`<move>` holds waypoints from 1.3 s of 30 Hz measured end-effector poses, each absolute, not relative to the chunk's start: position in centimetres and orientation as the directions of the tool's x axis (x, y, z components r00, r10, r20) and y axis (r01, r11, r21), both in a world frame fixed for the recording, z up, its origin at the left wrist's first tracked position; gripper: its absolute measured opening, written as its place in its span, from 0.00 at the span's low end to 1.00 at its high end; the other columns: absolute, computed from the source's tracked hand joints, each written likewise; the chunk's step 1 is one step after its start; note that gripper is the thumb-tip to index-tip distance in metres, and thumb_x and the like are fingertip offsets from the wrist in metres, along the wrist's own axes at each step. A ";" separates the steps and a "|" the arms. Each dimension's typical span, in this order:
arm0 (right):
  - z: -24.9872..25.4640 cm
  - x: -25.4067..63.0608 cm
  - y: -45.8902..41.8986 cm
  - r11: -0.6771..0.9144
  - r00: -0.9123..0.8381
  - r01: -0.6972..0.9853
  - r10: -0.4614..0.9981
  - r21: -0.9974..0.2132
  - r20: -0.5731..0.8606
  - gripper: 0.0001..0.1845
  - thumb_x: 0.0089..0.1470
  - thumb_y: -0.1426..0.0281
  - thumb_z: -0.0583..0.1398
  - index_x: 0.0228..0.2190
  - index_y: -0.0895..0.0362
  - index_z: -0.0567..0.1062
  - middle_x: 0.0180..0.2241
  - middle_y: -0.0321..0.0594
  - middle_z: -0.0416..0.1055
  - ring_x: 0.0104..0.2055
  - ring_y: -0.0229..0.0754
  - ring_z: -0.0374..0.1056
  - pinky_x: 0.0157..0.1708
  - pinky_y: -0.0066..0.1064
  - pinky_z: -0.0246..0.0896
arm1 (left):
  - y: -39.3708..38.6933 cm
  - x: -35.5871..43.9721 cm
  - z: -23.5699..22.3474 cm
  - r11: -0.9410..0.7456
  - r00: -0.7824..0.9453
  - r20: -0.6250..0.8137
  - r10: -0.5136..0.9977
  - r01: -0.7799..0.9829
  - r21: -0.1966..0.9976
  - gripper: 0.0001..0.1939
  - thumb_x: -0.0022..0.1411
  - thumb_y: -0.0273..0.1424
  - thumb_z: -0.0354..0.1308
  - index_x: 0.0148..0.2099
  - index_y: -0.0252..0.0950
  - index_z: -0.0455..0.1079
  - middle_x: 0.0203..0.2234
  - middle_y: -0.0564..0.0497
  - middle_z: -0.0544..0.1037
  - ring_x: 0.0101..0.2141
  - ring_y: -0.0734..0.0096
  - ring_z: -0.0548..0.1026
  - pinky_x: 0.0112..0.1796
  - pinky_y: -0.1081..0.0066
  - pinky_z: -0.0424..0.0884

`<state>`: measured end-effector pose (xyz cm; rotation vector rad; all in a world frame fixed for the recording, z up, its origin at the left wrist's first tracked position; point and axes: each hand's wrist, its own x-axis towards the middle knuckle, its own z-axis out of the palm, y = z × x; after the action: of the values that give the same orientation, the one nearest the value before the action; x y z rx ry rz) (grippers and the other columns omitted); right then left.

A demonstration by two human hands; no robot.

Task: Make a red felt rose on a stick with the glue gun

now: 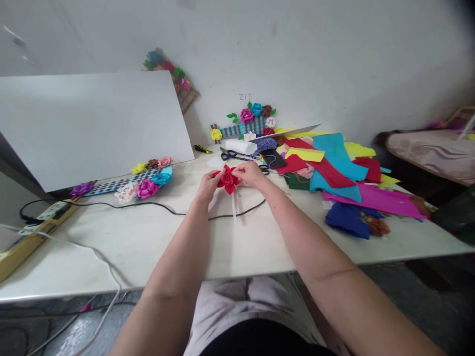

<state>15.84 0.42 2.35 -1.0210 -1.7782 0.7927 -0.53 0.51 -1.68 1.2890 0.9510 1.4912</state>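
Note:
Between my two hands, above the middle of the table, is a red paper flower (228, 180) with pointed petals. My left hand (208, 186) pinches its petals from the left side. From the right, the fingers of my right hand (249, 174) are closed on its upper right petals. A thin white stick (233, 205) shows just below the flower; I cannot tell whether it is joined to it. Behind my hands lie dark-handled scissors (229, 155) and a white roll (241, 147).
Colourful paper sheets (334, 168) are heaped at the right. A flower-decorated woven piece (129, 183) lies at the left, near a power strip (40, 227). A black cable (148, 203) crosses the table. A white board (92, 123) leans on the wall. A yellow cutter (202, 149) lies at the back.

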 end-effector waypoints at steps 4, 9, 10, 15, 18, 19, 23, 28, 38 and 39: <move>1.5 15.8 1.1 0.478 -0.234 0.360 0.877 -0.801 0.419 0.09 0.45 0.74 0.60 0.17 0.58 0.75 0.11 0.28 0.62 0.17 0.32 0.56 0.22 0.25 0.50 | 0.6 -0.5 -1.7 -0.275 -0.033 0.273 0.961 -0.145 0.950 0.27 0.37 0.52 0.71 0.23 0.33 0.69 0.16 0.54 0.69 0.19 0.78 0.63 0.23 0.75 0.60; 1.1 15.8 1.7 0.430 -0.154 0.352 0.903 -0.831 0.402 0.10 0.46 0.75 0.59 0.16 0.57 0.70 0.12 0.28 0.64 0.16 0.32 0.58 0.20 0.24 0.51 | 0.7 -0.5 -1.7 -0.256 -0.070 0.248 0.966 -0.182 0.949 0.26 0.36 0.51 0.72 0.23 0.33 0.70 0.16 0.54 0.70 0.20 0.78 0.65 0.24 0.75 0.61; 1.2 15.9 1.7 0.409 -0.126 0.321 0.912 -0.854 0.389 0.10 0.46 0.75 0.59 0.17 0.56 0.70 0.12 0.28 0.63 0.15 0.31 0.57 0.19 0.24 0.51 | 0.7 -0.6 -1.8 -0.252 -0.080 0.241 0.967 -0.192 0.949 0.26 0.37 0.51 0.72 0.24 0.33 0.71 0.17 0.53 0.71 0.20 0.77 0.66 0.25 0.74 0.62; 2.0 16.4 1.4 0.272 0.037 -0.008 0.962 -0.962 0.271 0.08 0.48 0.74 0.60 0.20 0.57 0.68 0.14 0.29 0.66 0.12 0.30 0.57 0.13 0.22 0.50 | 1.2 -0.9 -2.2 -0.233 -0.110 0.212 0.971 -0.255 0.938 0.27 0.37 0.51 0.72 0.27 0.32 0.72 0.20 0.52 0.74 0.23 0.74 0.71 0.30 0.73 0.67; 2.2 16.7 1.7 0.261 0.159 -0.199 0.960 -0.945 0.231 0.07 0.49 0.71 0.61 0.23 0.57 0.68 0.22 0.34 0.73 0.18 0.31 0.65 0.16 0.21 0.57 | 1.5 -1.0 -2.5 -0.224 -0.117 0.198 0.973 -0.291 0.930 0.27 0.35 0.50 0.72 0.27 0.32 0.73 0.21 0.51 0.75 0.24 0.73 0.72 0.31 0.72 0.68; 2.2 16.8 1.9 0.282 0.201 -0.237 0.950 -0.930 0.237 0.06 0.49 0.71 0.61 0.24 0.57 0.68 0.26 0.36 0.75 0.22 0.32 0.69 0.19 0.22 0.62 | 1.5 -1.1 -2.5 -0.223 -0.123 0.194 0.973 -0.300 0.928 0.27 0.35 0.50 0.72 0.27 0.32 0.73 0.21 0.51 0.76 0.24 0.73 0.72 0.31 0.72 0.68; 1.7 17.1 3.1 0.451 0.339 -0.154 0.860 -0.879 0.381 0.05 0.50 0.70 0.59 0.25 0.56 0.68 0.41 0.43 0.76 0.43 0.39 0.73 0.40 0.31 0.70 | 1.4 -1.1 -2.5 -0.213 -0.151 0.172 0.973 -0.323 0.922 0.26 0.36 0.49 0.73 0.27 0.32 0.72 0.21 0.50 0.76 0.25 0.71 0.74 0.31 0.72 0.69; 1.0 18.0 3.6 0.583 0.352 0.346 0.645 -0.735 0.678 0.10 0.51 0.73 0.58 0.20 0.54 0.66 0.51 0.48 0.72 0.61 0.47 0.61 0.61 0.44 0.53 | 1.4 -1.1 -2.4 -0.167 -0.160 0.117 0.980 -0.355 0.920 0.24 0.38 0.46 0.73 0.29 0.32 0.73 0.22 0.50 0.76 0.25 0.70 0.75 0.30 0.72 0.70; 1.0 18.1 3.0 0.515 0.353 0.452 0.647 -0.728 0.676 0.13 0.50 0.69 0.62 0.19 0.53 0.64 0.37 0.46 0.75 0.45 0.47 0.70 0.49 0.37 0.62 | 1.2 -1.1 -2.2 -0.143 -0.164 0.082 0.983 -0.403 0.904 0.24 0.39 0.45 0.74 0.32 0.32 0.73 0.24 0.48 0.78 0.28 0.68 0.77 0.30 0.72 0.71; 1.0 17.8 2.9 0.483 0.340 0.433 0.695 -0.761 0.634 0.14 0.51 0.66 0.62 0.19 0.52 0.64 0.30 0.43 0.75 0.38 0.45 0.71 0.43 0.35 0.63 | 1.2 -1.1 -2.2 -0.143 -0.159 0.085 0.984 -0.396 0.907 0.25 0.38 0.45 0.73 0.32 0.32 0.73 0.24 0.49 0.78 0.28 0.68 0.77 0.30 0.72 0.71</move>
<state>17.85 2.88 0.98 -1.1330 -1.2854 0.2286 -1.10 1.22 -2.19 0.9032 0.9289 1.5650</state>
